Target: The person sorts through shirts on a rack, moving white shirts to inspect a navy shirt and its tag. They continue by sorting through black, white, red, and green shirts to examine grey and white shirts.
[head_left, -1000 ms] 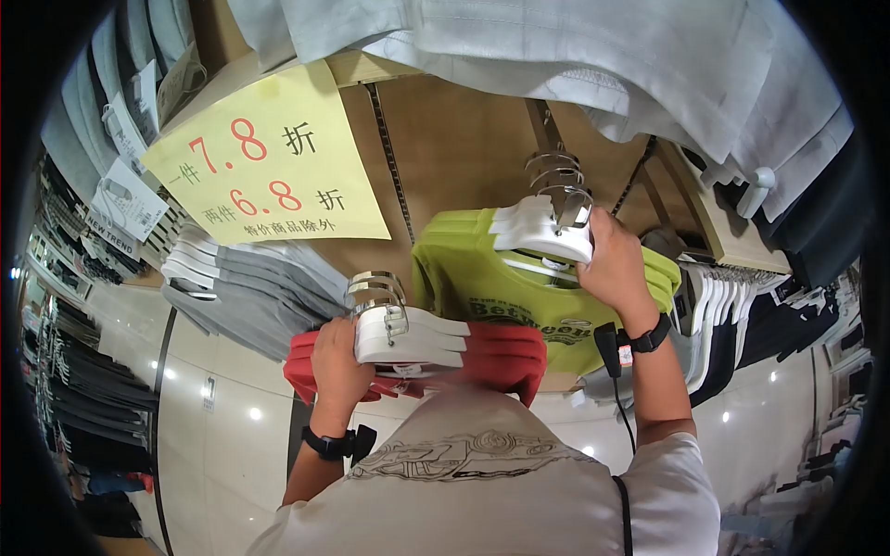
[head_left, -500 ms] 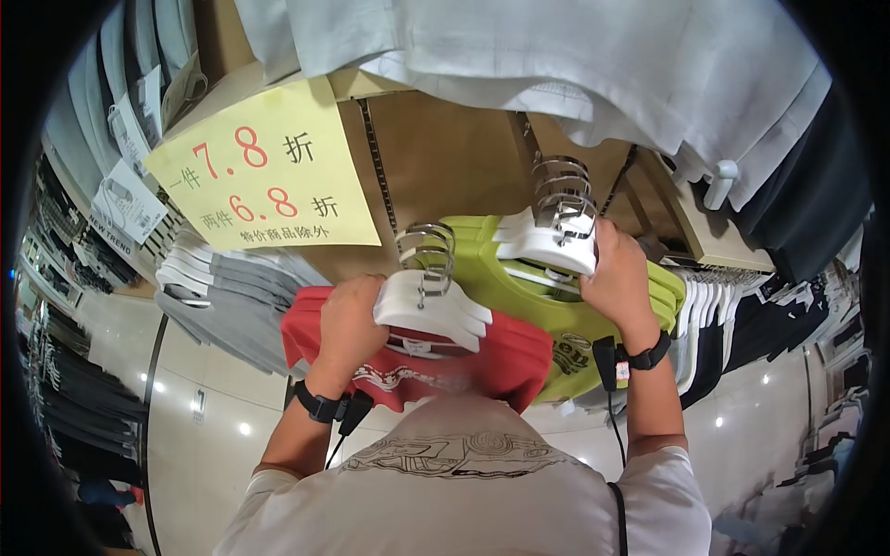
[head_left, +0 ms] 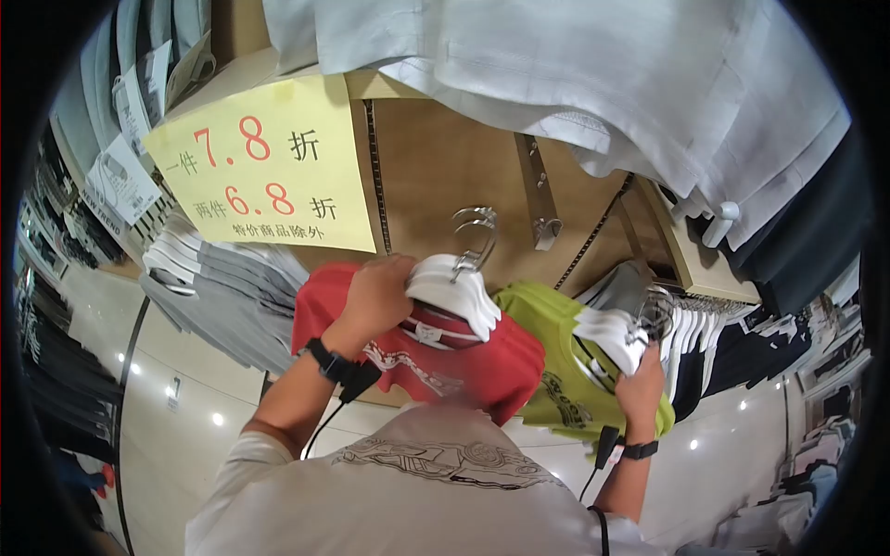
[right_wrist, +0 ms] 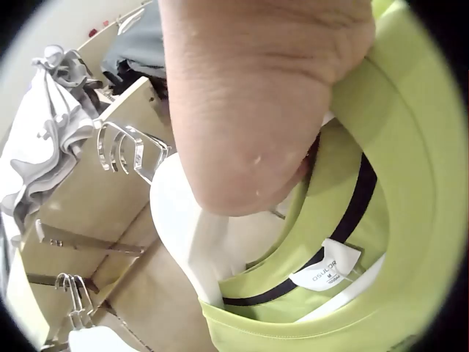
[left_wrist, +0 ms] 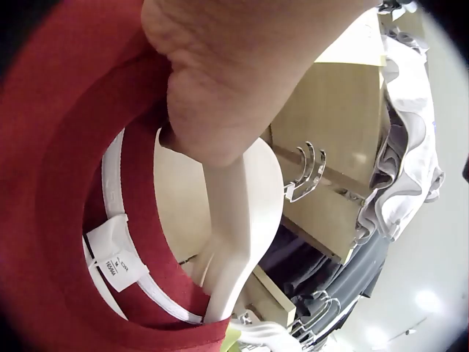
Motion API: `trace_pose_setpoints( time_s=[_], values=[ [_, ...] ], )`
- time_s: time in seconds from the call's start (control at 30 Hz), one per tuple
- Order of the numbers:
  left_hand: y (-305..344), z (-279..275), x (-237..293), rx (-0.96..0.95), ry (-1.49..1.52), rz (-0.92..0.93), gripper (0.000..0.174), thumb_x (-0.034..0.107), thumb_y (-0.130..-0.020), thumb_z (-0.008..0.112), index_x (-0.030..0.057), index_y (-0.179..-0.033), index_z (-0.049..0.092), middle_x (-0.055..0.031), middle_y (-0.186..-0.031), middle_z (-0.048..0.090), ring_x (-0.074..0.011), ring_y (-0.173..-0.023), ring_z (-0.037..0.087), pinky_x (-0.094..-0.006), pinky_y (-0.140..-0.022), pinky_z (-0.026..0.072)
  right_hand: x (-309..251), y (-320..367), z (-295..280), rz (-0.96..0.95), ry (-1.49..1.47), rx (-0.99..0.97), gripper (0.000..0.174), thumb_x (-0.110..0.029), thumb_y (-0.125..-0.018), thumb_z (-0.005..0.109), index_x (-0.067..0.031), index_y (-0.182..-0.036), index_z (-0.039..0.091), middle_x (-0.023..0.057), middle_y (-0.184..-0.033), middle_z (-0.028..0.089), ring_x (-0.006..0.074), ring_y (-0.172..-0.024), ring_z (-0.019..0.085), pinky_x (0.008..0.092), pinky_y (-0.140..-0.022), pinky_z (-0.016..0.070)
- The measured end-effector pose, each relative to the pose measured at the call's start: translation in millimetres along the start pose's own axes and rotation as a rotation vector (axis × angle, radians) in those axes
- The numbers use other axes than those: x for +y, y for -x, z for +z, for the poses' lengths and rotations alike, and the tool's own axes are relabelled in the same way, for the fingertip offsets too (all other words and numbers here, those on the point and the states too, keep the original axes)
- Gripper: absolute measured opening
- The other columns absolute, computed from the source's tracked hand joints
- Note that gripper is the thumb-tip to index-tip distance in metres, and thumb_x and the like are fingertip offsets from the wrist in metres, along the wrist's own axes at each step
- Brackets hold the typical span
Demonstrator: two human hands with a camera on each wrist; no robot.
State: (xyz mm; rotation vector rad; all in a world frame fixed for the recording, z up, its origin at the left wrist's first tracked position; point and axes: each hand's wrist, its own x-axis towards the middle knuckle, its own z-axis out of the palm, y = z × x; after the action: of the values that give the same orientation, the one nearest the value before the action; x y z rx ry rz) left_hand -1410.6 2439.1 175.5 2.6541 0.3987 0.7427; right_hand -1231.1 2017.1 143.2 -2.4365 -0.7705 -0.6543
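My left hand (head_left: 375,296) grips a stack of white hangers (head_left: 454,292) carrying red T-shirts (head_left: 454,361). Their metal hooks (head_left: 473,232) are raised close to the wooden wall, left of a bare metal display arm (head_left: 542,199). My right hand (head_left: 640,385) holds a second bunch of white hangers (head_left: 612,334) with lime-green T-shirts (head_left: 556,371), low at the right. In the left wrist view my left hand (left_wrist: 242,73) is curled round a hanger neck (left_wrist: 234,227) inside a red collar (left_wrist: 66,147). The right wrist view shows my right hand (right_wrist: 256,95) round a hanger (right_wrist: 190,235) in a green collar (right_wrist: 396,183).
A yellow price sign (head_left: 260,167) hangs on the wall at the left. Grey shirts (head_left: 222,287) on white hangers hang below it. White garments (head_left: 603,74) hang overhead. A row of dark clothes on white hangers (head_left: 695,334) fills the right. A glossy floor (head_left: 185,417) lies below.
My left hand has lifted the red shirts up and right towards the wall. My right hand has brought the green shirts down and right, away from the metal arm, which now stands bare.
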Motion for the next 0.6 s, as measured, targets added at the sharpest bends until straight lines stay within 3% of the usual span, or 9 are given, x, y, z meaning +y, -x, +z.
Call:
trace_pose_setpoints(
  time_s=[0.17, 0.23, 0.3, 0.47, 0.6],
  values=[
    [-44.2, 29.7, 12.1, -0.033, -0.033, 0.112, 0.030, 0.004, -0.071, 0.062, 0.0035, -0.100, 0.069, -0.0184, -0.099, 0.070, -0.0398, -0.095, 0.067, -0.0490, -0.083, 0.0544, 23.1, 45.1, -7.5, 0.244, 0.160, -0.131, 0.047, 0.002, -0.070, 0.070, 0.0007, -0.113, 0.051, 0.0281, -0.100, 0.064, 0.0519, -0.097, 0.060, 0.0549, -0.083, 0.0485],
    [-61.1, 28.6, 27.8, -0.037, -0.020, 0.114, 0.029, 0.005, -0.072, 0.061, 0.0032, -0.100, 0.070, -0.0188, -0.099, 0.071, -0.0400, -0.093, 0.068, -0.0491, -0.083, 0.0546, 31.7, 62.8, -2.7, 0.208, 0.195, -0.068, 0.045, 0.001, -0.070, 0.071, 0.0002, -0.110, 0.050, 0.0274, -0.098, 0.063, 0.0512, -0.096, 0.060, 0.0548, -0.082, 0.0484],
    [-77.6, 31.3, 37.9, -0.113, -0.058, 0.082, 0.040, 0.006, -0.073, 0.062, 0.0072, -0.112, 0.071, -0.0188, -0.102, 0.070, -0.0409, -0.097, 0.067, -0.0490, -0.087, 0.0533, 34.0, 74.1, -2.6, 0.278, 0.210, -0.131, 0.041, 0.001, -0.070, 0.069, -0.0002, -0.107, 0.050, 0.0266, -0.098, 0.064, 0.0509, -0.094, 0.061, 0.0547, -0.081, 0.0488],
    [-103.8, 32.4, 47.9, 0.019, -0.051, 0.103, 0.029, 0.006, -0.074, 0.062, 0.0063, -0.102, 0.070, -0.0184, -0.099, 0.070, -0.0406, -0.094, 0.068, -0.0491, -0.085, 0.0546, 38.2, 95.5, 0.3, 0.325, 0.204, -0.148, 0.039, 0.002, -0.069, 0.064, -0.0005, -0.106, 0.050, 0.0272, -0.096, 0.065, 0.0514, -0.093, 0.061, 0.0553, -0.080, 0.0491],
    [-107.0, 29.5, 55.4, 0.021, -0.051, 0.076, 0.031, 0.007, -0.074, 0.063, 0.0065, -0.104, 0.070, -0.0184, -0.100, 0.070, -0.0402, -0.095, 0.067, -0.0483, -0.084, 0.0551, 42.4, 107.9, 3.0, 0.335, 0.199, -0.128, 0.041, 0.002, -0.070, 0.065, 0.0002, -0.108, 0.051, 0.0280, -0.098, 0.065, 0.0514, -0.095, 0.061, 0.0554, -0.081, 0.0490]
  ],
)
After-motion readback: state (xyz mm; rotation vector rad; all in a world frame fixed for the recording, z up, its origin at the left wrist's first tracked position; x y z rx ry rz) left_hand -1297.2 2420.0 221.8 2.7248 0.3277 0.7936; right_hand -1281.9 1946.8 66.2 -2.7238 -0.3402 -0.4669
